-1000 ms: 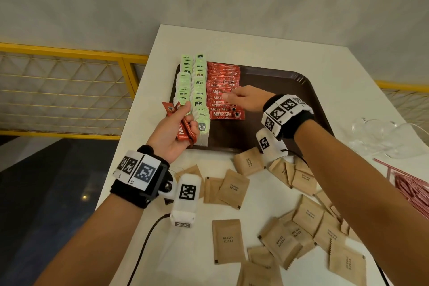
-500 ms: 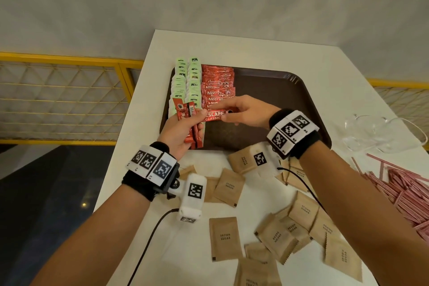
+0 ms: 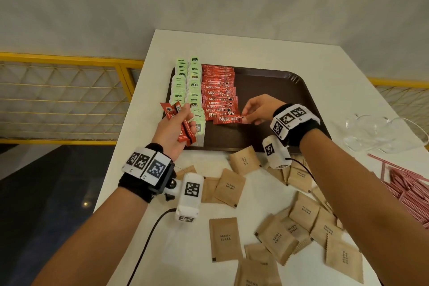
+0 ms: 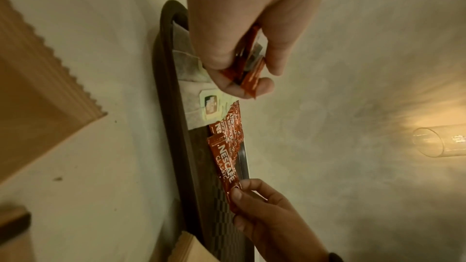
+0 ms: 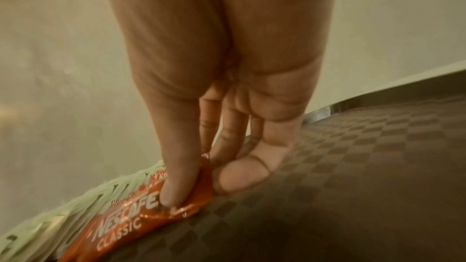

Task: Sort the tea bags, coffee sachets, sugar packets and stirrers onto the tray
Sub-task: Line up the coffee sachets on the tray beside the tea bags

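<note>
A dark brown tray (image 3: pixel 274 86) carries two rows of green tea bags (image 3: pixel 188 86) and, beside them, a row of red coffee sachets (image 3: pixel 218 90). My right hand (image 3: pixel 257 109) pinches the right end of one red coffee sachet (image 3: pixel 228 119) at the near end of that row; the right wrist view shows the same sachet (image 5: pixel 151 212) lying against the tray under my thumb. My left hand (image 3: pixel 176 130) grips a few more red sachets (image 3: pixel 181 123) above the tray's near left corner, and these held sachets (image 4: pixel 249 75) stick out between its fingers.
Several brown sugar packets (image 3: pixel 224 239) lie scattered on the white table (image 3: pixel 255 51) in front of the tray. Pink stirrers (image 3: pixel 408 193) are heaped at the right edge, behind them a clear glass bowl (image 3: pixel 380 132). A yellow railing (image 3: pixel 69 60) runs past the table's left.
My right hand drew one sachet out of the left hand's bundle and carried it to the near end of the coffee row. The left hand stayed over the tray's near left corner.
</note>
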The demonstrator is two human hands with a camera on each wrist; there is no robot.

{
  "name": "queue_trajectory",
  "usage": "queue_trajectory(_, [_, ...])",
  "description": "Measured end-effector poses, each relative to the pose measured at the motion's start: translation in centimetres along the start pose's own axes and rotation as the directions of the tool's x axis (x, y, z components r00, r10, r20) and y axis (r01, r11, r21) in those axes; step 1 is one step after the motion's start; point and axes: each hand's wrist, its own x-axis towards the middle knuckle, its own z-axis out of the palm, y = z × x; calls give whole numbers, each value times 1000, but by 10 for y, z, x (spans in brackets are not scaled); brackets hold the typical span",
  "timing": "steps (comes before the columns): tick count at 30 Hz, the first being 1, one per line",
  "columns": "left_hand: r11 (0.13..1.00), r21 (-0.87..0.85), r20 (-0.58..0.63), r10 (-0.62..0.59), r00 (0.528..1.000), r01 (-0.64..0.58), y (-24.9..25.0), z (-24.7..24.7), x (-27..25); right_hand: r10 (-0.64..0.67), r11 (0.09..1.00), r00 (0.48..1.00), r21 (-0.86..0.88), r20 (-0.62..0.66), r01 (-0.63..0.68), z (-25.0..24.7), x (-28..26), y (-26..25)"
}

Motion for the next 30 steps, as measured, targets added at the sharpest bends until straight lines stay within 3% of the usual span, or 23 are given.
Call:
queue_trajectory(9, [999, 9, 50, -49, 998, 49, 3, 3, 1, 33, 989, 998, -144, -56, -41, 9, 24, -18])
queue_trajectory(25, [992, -62, 33, -109, 993, 111, 8, 9, 0, 95, 968, 991, -223, -98, -115, 12, 20, -27])
queue_trajectory(27, [993, -67, 39, -99, 994, 102, 9, 10, -1, 58, 973, 989, -212, -134, -86, 10, 16, -29])
queue_trajectory(30, [995, -61, 62, -71, 996, 75, 8, 14, -4, -76, 991, 989, -121, -123, 61, 11, 2, -42])
